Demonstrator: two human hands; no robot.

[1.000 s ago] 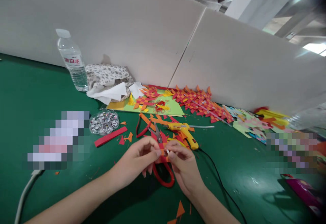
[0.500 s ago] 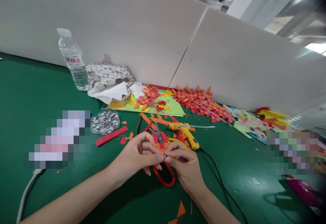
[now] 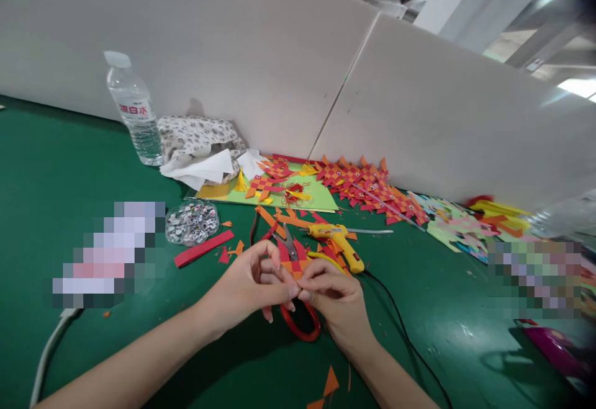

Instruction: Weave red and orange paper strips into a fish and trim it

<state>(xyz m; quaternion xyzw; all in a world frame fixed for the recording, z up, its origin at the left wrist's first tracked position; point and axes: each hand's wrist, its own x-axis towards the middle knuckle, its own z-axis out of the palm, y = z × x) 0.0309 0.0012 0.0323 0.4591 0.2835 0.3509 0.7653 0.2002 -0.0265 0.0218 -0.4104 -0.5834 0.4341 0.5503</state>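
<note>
My left hand and my right hand meet fingertip to fingertip above the table. Each is closed in a pinch of thumb and forefinger; whatever they hold is tiny and hidden by the fingertips. Just behind them shows a woven red and orange paper piece, partly covered by the fingers. Scissors with a red handle lie beneath the hands, their blades pointing away from me. A clear bag of googly eyes is left of my left hand.
A yellow glue gun with a black cord lies behind my right hand. Paper scraps are scattered around. Woven paper fish are heaped by the partition. A water bottle and a tissue pack stand at the back left.
My fingertips have drawn slightly closer together, and the small whitish bit seen between them before is now hidden. Everything else stays in place.
</note>
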